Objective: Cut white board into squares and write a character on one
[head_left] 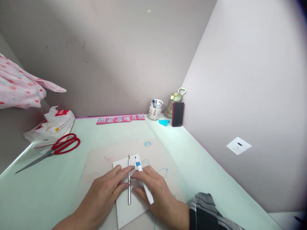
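A white rectangular board or thick card lies at an angle before me. My left hand rests over its left side, with index finger and thumb closed on a slim silver craft knife. The knife's pointed tip faces away from me. In my right hand is a white marker with a blue band, held between thumb and index finger. Its blue tip points forward, close beside the knife. Both hands' fingertips nearly meet. The right palm hides part of the board.
Under the board is a translucent mat with blue drawn lines. Red-handled scissors and a tissue pack are at left. Along the back stand red lettered tiles, a pen jar, a bottle, a phone and blue scrap.
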Demonstrator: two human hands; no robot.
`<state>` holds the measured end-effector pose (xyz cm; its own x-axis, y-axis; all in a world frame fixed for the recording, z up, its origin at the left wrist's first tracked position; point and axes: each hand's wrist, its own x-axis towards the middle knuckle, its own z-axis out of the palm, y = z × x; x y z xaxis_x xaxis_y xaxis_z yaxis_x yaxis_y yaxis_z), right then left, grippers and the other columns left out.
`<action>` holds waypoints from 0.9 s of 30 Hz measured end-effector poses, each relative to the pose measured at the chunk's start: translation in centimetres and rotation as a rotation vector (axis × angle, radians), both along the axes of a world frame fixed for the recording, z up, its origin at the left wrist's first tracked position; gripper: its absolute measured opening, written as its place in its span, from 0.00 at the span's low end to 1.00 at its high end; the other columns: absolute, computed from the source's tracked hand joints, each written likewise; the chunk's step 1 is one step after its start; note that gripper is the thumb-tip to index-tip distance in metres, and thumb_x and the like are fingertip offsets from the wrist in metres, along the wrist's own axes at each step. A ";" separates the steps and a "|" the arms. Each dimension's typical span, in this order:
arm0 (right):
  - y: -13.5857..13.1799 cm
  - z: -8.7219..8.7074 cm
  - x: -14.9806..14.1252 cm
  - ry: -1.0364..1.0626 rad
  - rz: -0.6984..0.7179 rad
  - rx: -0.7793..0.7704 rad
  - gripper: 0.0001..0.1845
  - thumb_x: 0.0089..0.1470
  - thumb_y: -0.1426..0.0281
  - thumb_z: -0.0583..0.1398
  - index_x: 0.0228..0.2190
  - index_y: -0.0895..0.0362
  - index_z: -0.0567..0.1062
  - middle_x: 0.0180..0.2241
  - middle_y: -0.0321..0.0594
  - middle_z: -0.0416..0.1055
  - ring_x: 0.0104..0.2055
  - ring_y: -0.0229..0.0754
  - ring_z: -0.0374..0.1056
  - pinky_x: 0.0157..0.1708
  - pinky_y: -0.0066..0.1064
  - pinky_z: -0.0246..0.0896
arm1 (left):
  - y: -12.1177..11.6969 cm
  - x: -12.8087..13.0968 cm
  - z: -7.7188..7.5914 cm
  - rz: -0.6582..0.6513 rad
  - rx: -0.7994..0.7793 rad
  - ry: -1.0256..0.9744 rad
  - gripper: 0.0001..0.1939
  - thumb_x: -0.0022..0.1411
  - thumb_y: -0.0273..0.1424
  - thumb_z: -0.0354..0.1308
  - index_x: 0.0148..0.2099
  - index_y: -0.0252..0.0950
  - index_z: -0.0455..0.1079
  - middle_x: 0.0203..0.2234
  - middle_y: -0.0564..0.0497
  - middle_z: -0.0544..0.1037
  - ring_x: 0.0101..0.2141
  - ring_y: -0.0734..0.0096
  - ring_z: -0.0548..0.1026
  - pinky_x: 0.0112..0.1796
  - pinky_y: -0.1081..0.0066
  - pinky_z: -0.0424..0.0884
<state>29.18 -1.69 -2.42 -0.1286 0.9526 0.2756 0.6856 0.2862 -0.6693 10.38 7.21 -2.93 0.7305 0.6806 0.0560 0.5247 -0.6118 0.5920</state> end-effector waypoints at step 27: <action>0.2 -0.1 0.3 -0.012 -0.019 0.047 0.19 0.56 0.82 0.57 0.47 0.54 0.70 0.40 0.42 0.72 0.44 0.45 0.66 0.44 0.36 0.64 | -0.3 -0.4 -2.7 -0.032 0.554 -0.056 0.17 0.73 0.36 0.45 0.60 0.44 0.64 0.53 0.51 0.78 0.47 0.68 0.80 0.41 0.72 0.79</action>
